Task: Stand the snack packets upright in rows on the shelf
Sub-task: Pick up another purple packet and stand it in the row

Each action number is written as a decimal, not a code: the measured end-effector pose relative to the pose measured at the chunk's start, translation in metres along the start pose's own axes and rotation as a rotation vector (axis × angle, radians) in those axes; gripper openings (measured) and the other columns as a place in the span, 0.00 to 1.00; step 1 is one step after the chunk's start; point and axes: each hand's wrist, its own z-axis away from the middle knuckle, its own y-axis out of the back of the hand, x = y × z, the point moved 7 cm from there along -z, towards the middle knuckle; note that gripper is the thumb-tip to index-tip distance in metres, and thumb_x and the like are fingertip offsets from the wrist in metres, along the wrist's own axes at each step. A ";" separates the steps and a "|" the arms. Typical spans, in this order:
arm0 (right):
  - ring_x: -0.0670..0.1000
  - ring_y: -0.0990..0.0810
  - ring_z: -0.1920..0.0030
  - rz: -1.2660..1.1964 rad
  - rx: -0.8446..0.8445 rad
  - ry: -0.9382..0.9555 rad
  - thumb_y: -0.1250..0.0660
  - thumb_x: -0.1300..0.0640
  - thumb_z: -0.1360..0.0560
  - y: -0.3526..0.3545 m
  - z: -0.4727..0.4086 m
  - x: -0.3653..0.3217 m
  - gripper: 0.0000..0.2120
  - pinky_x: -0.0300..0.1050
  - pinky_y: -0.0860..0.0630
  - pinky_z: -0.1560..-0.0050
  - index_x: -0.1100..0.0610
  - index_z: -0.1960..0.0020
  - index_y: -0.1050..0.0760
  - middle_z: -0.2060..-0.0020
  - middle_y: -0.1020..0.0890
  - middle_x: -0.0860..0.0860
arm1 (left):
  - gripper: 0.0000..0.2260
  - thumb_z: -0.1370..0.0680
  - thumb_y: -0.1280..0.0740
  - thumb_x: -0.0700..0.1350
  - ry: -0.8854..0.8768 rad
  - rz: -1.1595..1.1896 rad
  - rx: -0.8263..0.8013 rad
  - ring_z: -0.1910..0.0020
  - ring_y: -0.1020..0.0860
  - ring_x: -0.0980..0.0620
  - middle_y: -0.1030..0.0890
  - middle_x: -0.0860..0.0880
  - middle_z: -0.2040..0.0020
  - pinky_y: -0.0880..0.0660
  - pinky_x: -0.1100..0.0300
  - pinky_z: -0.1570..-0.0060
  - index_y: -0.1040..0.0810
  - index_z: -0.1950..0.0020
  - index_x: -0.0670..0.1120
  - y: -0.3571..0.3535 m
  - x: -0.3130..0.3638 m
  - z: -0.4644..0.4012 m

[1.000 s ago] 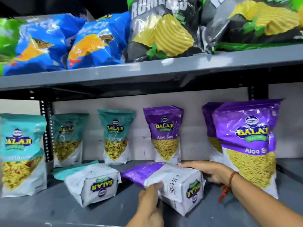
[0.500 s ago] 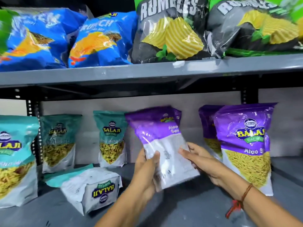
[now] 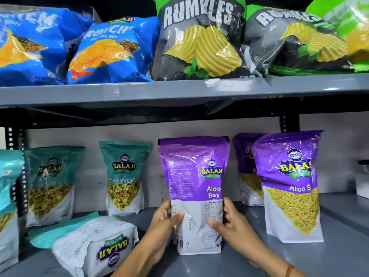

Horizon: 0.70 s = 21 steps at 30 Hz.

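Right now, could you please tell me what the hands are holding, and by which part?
Both hands, left hand and right hand, grip the upright purple plastic Aloo Sev packet by the two sides of its white lower half.

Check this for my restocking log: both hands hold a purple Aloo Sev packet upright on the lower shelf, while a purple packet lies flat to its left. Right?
Not quite. The head view shows the packet lying flat is teal and white, not purple. Both the left hand and right hand do hold the purple Aloo Sev packet upright on the lower shelf.

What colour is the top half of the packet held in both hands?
Purple, with a white lower half; the held packet shows clearly in the head view.
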 end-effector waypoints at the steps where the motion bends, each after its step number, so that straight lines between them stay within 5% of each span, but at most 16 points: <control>1: 0.44 0.22 0.38 0.027 0.048 0.003 0.27 0.49 0.34 0.002 0.000 -0.001 0.28 0.56 0.26 0.33 0.39 0.38 0.34 0.40 0.19 0.41 | 0.19 0.28 0.30 0.32 0.000 0.015 -0.010 0.52 0.14 0.47 0.13 0.41 0.48 0.18 0.55 0.52 0.23 0.37 0.37 -0.003 0.003 0.000; 3: 0.47 0.26 0.38 0.072 0.231 -0.016 0.25 0.44 0.42 0.011 0.005 0.001 0.34 0.52 0.27 0.34 0.38 0.39 0.36 0.38 0.26 0.45 | 0.17 0.26 0.29 0.41 0.008 0.027 -0.006 0.46 0.16 0.47 0.15 0.42 0.43 0.22 0.50 0.43 0.21 0.38 0.41 -0.006 0.007 0.004; 5: 0.46 0.26 0.50 -0.048 0.389 -0.069 0.24 0.45 0.48 0.010 0.018 0.001 0.33 0.44 0.26 0.46 0.37 0.47 0.35 0.42 0.29 0.52 | 0.17 0.23 0.34 0.54 0.083 -0.003 0.042 0.42 0.17 0.49 0.14 0.47 0.42 0.26 0.48 0.36 0.19 0.39 0.47 -0.006 0.006 0.008; 6: 0.46 0.26 0.54 -0.110 0.398 -0.098 0.25 0.46 0.50 0.004 0.024 0.000 0.32 0.42 0.26 0.50 0.38 0.49 0.34 0.43 0.29 0.53 | 0.19 0.22 0.39 0.59 0.128 -0.014 0.060 0.44 0.17 0.51 0.13 0.50 0.45 0.26 0.49 0.37 0.19 0.41 0.50 -0.008 0.006 0.012; 8: 0.51 0.25 0.47 -0.196 0.312 -0.115 0.26 0.44 0.55 -0.017 0.031 -0.004 0.38 0.46 0.25 0.42 0.40 0.46 0.34 0.40 0.31 0.53 | 0.23 0.20 0.48 0.62 0.181 0.031 0.070 0.53 0.14 0.55 0.12 0.53 0.51 0.24 0.52 0.46 0.18 0.44 0.51 -0.015 0.003 0.016; 11: 0.46 0.34 0.35 -0.179 0.186 -0.125 0.26 0.43 0.55 -0.037 0.031 -0.007 0.51 0.41 0.38 0.32 0.44 0.33 0.38 0.38 0.38 0.47 | 0.27 0.20 0.51 0.62 0.198 0.011 0.120 0.61 0.13 0.57 0.11 0.52 0.57 0.24 0.56 0.54 0.17 0.46 0.49 -0.018 -0.002 0.022; 15: 0.43 0.32 0.32 -0.285 0.047 -0.163 0.18 0.39 0.58 -0.037 0.019 -0.004 0.65 0.44 0.36 0.28 0.42 0.27 0.43 0.29 0.35 0.44 | 0.25 0.19 0.48 0.57 0.153 -0.102 0.190 0.63 0.21 0.50 0.17 0.46 0.64 0.30 0.59 0.58 0.18 0.55 0.43 -0.010 -0.003 0.034; 18: 0.43 0.32 0.31 -0.235 0.005 -0.187 0.19 0.34 0.57 -0.028 0.013 0.002 0.60 0.51 0.34 0.27 0.39 0.29 0.41 0.31 0.32 0.42 | 0.11 0.19 0.38 0.44 0.094 -0.179 0.269 0.62 0.25 0.50 0.20 0.44 0.61 0.31 0.61 0.61 0.19 0.57 0.43 -0.005 -0.003 0.037; 21: 0.46 0.29 0.34 -0.120 0.129 -0.213 0.21 0.30 0.60 -0.016 0.014 0.015 0.53 0.53 0.30 0.30 0.38 0.38 0.36 0.36 0.29 0.45 | 0.06 0.21 0.35 0.38 0.062 -0.154 0.254 0.60 0.25 0.57 0.22 0.45 0.51 0.27 0.69 0.63 0.24 0.44 0.41 -0.010 -0.004 0.032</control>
